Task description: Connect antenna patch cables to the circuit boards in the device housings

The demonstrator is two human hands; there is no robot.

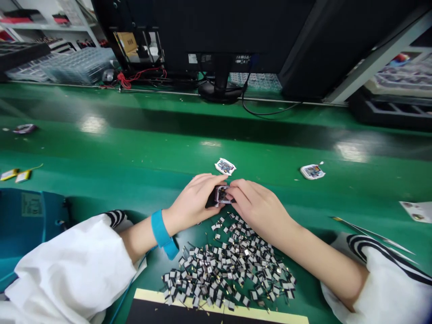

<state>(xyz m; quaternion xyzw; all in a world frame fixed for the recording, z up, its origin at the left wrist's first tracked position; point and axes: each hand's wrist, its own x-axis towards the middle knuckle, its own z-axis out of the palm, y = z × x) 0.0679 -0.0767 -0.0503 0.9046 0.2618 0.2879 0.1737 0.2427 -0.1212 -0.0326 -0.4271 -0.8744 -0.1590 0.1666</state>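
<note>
My left hand [197, 198] grips a small dark-rimmed watch case [221, 195] between thumb and fingers, its open side showing parts inside. From the right, my right hand [254, 200] has its fingers closed at the case's edge and opening; whether they pinch a small part there is hidden. Just beyond the hands lies a white watch case [225, 167] with a circuit board in it. Below them spreads a pile of small grey-and-black parts with short leads [222, 265]. A blue wrist strap [163, 231] is on my left wrist.
Another white case [312, 171] lies to the right, near tweezers [374, 234]. Yellow battery cells [23, 175] and a blue bin [23, 225] are at the left. A monitor stand [221, 87] and cables stand behind. A black, yellow-edged sheet [189, 312] lies in front.
</note>
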